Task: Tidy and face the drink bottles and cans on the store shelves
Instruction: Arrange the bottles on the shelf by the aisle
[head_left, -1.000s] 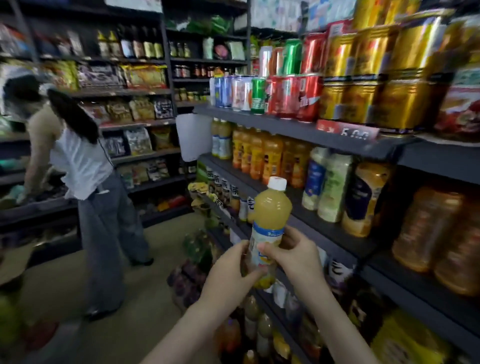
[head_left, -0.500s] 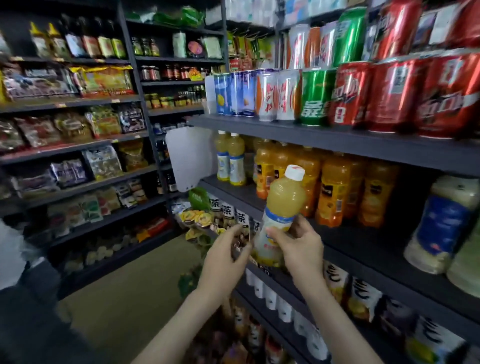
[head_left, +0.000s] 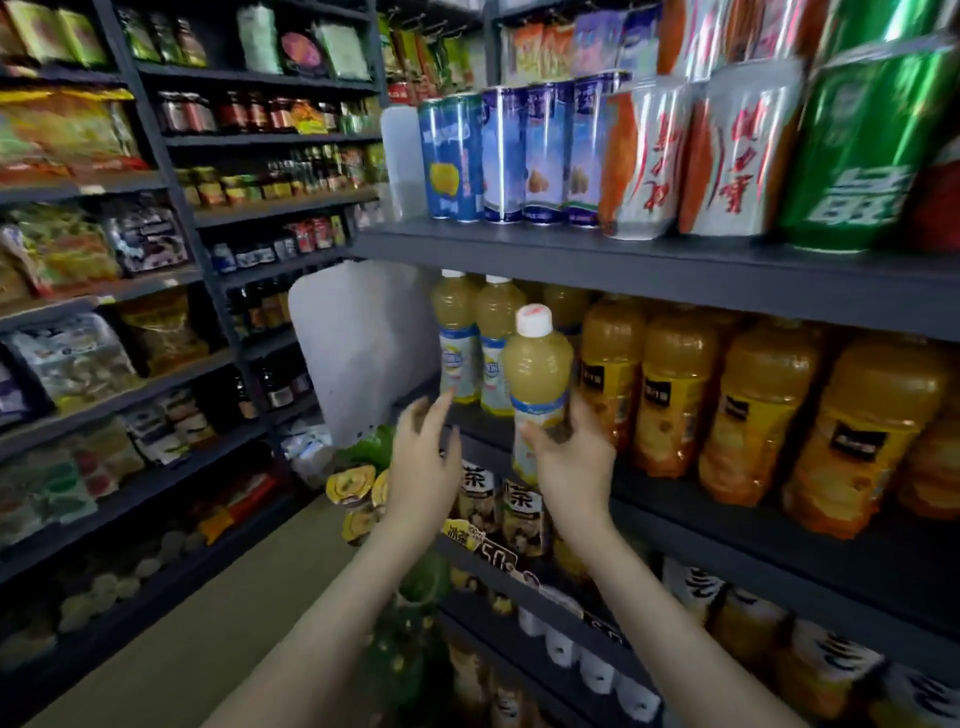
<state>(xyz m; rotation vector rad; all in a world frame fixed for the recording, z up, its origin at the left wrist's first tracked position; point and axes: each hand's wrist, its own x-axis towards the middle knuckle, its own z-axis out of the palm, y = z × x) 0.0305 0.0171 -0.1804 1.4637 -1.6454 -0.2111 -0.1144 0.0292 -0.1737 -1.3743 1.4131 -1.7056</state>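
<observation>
On the dark grey middle shelf (head_left: 675, 519): two pale-yellow plastic juice bottles with white caps (head_left: 475, 338) stand at the left end; at least four orange plastic juice bottles with yellow labels (head_left: 675, 389) stand to their right.
Upper shelf (head_left: 623, 270): at least four blue cans (head_left: 519, 156), two white-and-orange cans (head_left: 691, 156), one green can (head_left: 857, 156).
Held bottle (head_left: 537, 374): one more of the pale-yellow, white-capped kind, upright, in front of the shelf edge, just right of the shelved pair.
Right hand (head_left: 571, 462): grips the held bottle's lower body.
Left hand (head_left: 423, 457): fingers spread, holding nothing, just left of the held bottle, apart from it.
</observation>
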